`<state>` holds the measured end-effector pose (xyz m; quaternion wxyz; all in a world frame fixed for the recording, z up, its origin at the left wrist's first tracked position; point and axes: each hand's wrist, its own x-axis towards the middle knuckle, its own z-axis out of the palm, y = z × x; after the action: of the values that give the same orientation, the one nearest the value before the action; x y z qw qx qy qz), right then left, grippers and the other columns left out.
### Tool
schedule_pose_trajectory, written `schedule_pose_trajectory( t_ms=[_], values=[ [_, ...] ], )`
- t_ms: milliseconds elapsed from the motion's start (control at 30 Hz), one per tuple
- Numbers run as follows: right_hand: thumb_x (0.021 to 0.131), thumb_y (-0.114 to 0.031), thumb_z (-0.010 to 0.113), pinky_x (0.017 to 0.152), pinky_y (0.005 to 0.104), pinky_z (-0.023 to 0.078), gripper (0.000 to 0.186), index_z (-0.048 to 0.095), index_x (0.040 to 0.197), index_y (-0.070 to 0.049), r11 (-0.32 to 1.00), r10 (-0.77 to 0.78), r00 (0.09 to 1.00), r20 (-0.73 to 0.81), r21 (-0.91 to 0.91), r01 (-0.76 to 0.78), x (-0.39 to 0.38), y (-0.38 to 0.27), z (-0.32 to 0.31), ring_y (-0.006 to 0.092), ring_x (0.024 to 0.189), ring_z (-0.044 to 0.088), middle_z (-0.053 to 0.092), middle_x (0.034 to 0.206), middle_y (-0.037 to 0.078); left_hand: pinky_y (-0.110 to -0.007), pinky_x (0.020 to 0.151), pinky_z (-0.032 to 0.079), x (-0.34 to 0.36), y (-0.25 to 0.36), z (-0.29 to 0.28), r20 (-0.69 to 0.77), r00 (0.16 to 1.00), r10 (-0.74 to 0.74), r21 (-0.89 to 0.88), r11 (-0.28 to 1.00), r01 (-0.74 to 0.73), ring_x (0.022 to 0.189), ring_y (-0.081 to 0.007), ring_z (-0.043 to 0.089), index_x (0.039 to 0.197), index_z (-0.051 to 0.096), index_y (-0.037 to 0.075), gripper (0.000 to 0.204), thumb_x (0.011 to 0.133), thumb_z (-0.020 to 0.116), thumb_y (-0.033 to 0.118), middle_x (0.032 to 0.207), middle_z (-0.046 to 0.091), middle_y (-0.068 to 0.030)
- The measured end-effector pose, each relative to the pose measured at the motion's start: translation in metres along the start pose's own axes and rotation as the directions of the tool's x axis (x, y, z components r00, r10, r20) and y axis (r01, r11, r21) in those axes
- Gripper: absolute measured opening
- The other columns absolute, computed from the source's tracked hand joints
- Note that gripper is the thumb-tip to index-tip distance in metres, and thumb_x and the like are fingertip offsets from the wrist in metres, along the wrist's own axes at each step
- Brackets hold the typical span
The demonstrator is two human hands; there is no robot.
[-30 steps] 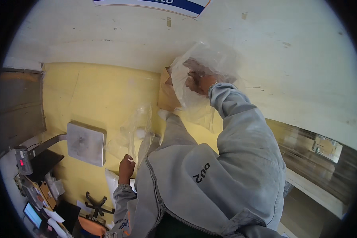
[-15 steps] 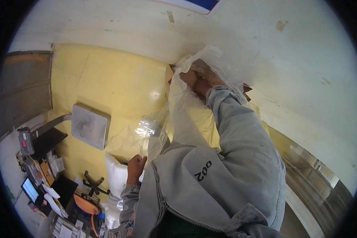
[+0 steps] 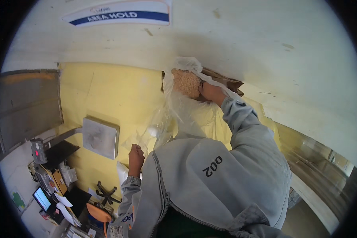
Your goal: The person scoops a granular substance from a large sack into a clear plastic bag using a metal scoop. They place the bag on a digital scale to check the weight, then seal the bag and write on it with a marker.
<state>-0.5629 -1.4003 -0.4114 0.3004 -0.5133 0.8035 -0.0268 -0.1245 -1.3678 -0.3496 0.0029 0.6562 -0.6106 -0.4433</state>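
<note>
My right hand (image 3: 211, 91) is inside a clear plastic bag (image 3: 179, 104), closed around the dark rim of something heaped with tan grainy material (image 3: 185, 82); its shape is mostly hidden. A brown paper bag (image 3: 229, 82) stands behind the plastic, against the white wall. Lower left, beside my grey jacket, my left hand (image 3: 135, 158) is closed on a loose part of the clear plastic that trails down toward it.
The yellow floor (image 3: 75, 99) holds a metal platform scale (image 3: 100, 137) with a display (image 3: 38, 150), and a white sack (image 3: 122, 170). At lower left are a cluttered desk with a screen (image 3: 42, 198) and an orange chair (image 3: 98, 213). A sign (image 3: 117, 14) is on the white wall (image 3: 289, 59).
The tan grainy material has come up into clearer view in my right hand at the bag's mouth, and the hand shows more. My left hand has stayed low by the jacket.
</note>
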Motion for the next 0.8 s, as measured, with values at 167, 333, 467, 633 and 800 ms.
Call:
schedule_pose_trajectory(
  t_ms=[167,333,467,633,800],
  values=[
    [0.091,-0.04,0.041,0.08,0.0477,0.047,0.047,0.06,0.097,0.002,0.984,0.076,0.997,-0.025,0.164,-0.071,-0.036,0.037,0.0,0.0397,0.09,0.061,0.062,0.096,0.025,-0.041,0.052,0.043,0.018,0.025,-0.013,0.019,0.972,0.236,0.285,0.93,-0.231,0.053,-0.0334,0.052,0.076,0.046,0.002,0.014,0.073,0.057,0.008,0.062,0.053,-0.017],
    [0.091,-0.045,0.041,0.081,0.0452,0.046,0.052,0.059,0.098,0.003,0.953,0.222,0.974,0.044,0.204,-0.226,-0.077,0.035,-0.027,0.0398,0.091,0.06,0.062,0.096,0.026,-0.039,0.051,0.043,-0.023,0.163,-0.053,0.142,0.867,0.477,0.162,0.853,-0.496,0.053,-0.0302,0.054,0.119,0.048,0.01,0.044,0.077,0.062,0.011,0.06,0.052,-0.015],
    [0.091,-0.046,0.042,0.08,0.0435,0.046,0.052,0.06,0.098,0.002,0.907,0.109,0.993,0.035,0.404,-0.114,-0.083,0.04,-0.012,0.0389,0.09,0.06,0.062,0.094,0.025,-0.041,0.053,0.045,-0.037,0.239,-0.038,0.355,0.625,0.695,0.359,0.516,-0.777,0.057,-0.0304,0.056,0.137,0.037,0.015,0.061,0.08,0.062,0.014,0.063,0.054,-0.0115],
    [0.091,-0.046,0.042,0.08,0.043,0.046,0.052,0.06,0.101,0.002,0.91,-0.007,1.0,-0.016,0.415,0.013,-0.094,0.03,-0.016,0.0385,0.089,0.06,0.062,0.094,0.024,-0.041,0.058,0.047,-0.009,0.21,-0.029,0.406,0.601,0.689,0.512,0.373,-0.774,0.065,-0.0321,0.06,0.102,0.058,0.01,0.021,0.084,0.06,0.02,0.07,0.059,-0.0126],
    [0.09,-0.043,0.046,0.077,0.0436,0.046,0.049,0.063,0.091,0.003,0.91,0.159,0.986,0.041,0.382,-0.162,-0.112,0.015,-0.036,0.0397,0.087,0.06,0.062,0.091,0.025,-0.041,0.057,0.044,-0.027,0.19,-0.054,0.373,0.671,0.64,0.416,0.531,-0.738,0.067,-0.0336,0.06,0.096,0.058,0.007,0.019,0.082,0.062,0.019,0.069,0.059,-0.0159]
  ],
)
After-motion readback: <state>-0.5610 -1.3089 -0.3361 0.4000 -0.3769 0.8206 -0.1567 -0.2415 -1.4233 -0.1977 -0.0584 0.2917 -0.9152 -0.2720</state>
